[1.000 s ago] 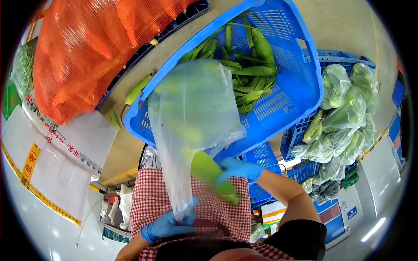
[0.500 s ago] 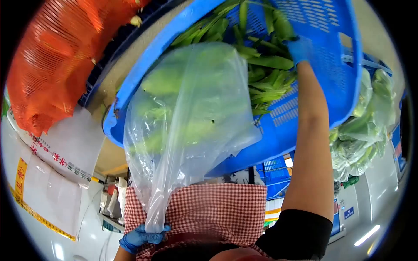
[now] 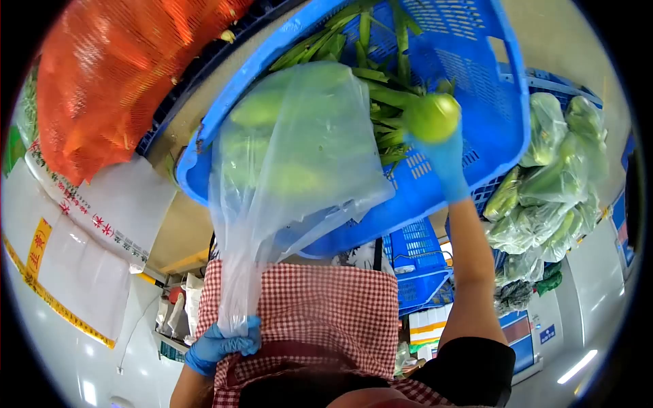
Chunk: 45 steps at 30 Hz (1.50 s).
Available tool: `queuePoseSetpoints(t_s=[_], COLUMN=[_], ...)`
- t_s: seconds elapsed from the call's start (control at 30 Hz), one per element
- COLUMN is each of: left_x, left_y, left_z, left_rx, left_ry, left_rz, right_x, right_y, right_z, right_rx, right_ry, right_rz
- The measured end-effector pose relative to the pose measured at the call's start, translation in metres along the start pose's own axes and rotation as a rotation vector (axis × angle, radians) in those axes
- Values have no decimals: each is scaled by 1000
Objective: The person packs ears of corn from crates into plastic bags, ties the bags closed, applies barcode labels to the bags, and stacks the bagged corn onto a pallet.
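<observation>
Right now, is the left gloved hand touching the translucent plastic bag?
Touching. The head view shows the left gloved hand with its fingers closed around the gathered end of the translucent plastic bag.

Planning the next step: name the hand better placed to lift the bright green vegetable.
Likely the right hand: it seems to hold the bright green vegetable over the basket; the left hand grips the plastic bag.

Held bag (image 3: 292, 163): thin glossy plastic, wrinkled. Basket (image 3: 495, 119): smooth hard plastic. Apron (image 3: 320, 292): matt cloth. Sack (image 3: 129, 81): rough mesh.
</observation>
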<state>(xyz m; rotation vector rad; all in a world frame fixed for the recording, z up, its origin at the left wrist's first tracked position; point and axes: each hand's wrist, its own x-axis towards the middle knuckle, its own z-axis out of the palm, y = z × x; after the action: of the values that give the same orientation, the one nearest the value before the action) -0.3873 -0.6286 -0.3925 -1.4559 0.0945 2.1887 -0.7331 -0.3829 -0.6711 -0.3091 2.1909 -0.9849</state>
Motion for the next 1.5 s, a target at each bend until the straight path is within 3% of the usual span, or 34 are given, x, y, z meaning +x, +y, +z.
queuePoseSetpoints(t_s=[0.03,0.1,0.13,0.2,0.23,0.3,0.37,0.47,0.53,0.6,0.67,0.77,0.83,0.9,0.97,1.0,1.03,1.07,1.17,1.23,1.3,1.37,1.43,1.5], left_x=[1,9,17,24,23,14,-2,-10,-9,-4,-4,-7,-5,-15,-28,-37,-47,-59,-107,-161,-211,-247,-278,-307], left_y=[12,20,26,35,37,35,42,47,51,56,64,75,91,99,90,80,67,55,27,-5,-36,-85,-143,-198], left_z=[13,30,44,65,71,63,62,45,15,-26,-22,-24,-39,-28,-16,-9,-2,8,44,81,111,140,163,185], left_rx=[93,166,211,260,286,281,280,70,-46,-175,-78,3,-2,80,104,248,398,597,709,902,1032,1174,1246,1269], left_ry=[-17,-59,-68,1,34,13,1,35,25,-28,-32,-3,-67,8,93,86,78,30,-4,-2,-155,-179,-234,-374], left_rz=[-3,244,346,363,370,386,415,555,622,635,616,618,578,493,415,405,392,450,456,572,619,665,866,809], right_x=[-30,-86,-118,-150,-155,-156,-141,-131,-131,-138,-174,-219,-249,-274,-294,-303,-316,-336,-422,-491,-568,-651,-726,-811], right_y=[-22,-57,-55,-78,-103,-109,-122,-77,-34,4,38,0,22,-1,-100,-172,-180,-210,-267,-287,-299,-303,-307,-316], right_z=[-10,-26,-16,12,29,82,114,157,148,99,65,43,73,81,55,40,53,51,10,-18,-38,-44,-42,-27], right_rx=[347,494,770,846,641,936,66,-120,-281,-361,-726,-1097,-76,45,-781,-808,-847,-811,-742,-716,-664,-600,-573,-537], right_ry=[-190,-472,-540,-607,-597,-564,-400,-406,-275,-334,-311,-546,-199,-134,-379,-343,-341,-275,-126,-68,11,150,249,355], right_rz=[193,263,331,197,4,122,-239,-299,27,151,-38,-268,-147,-188,-296,-418,-366,-370,-333,-274,-230,-192,-201,-120])
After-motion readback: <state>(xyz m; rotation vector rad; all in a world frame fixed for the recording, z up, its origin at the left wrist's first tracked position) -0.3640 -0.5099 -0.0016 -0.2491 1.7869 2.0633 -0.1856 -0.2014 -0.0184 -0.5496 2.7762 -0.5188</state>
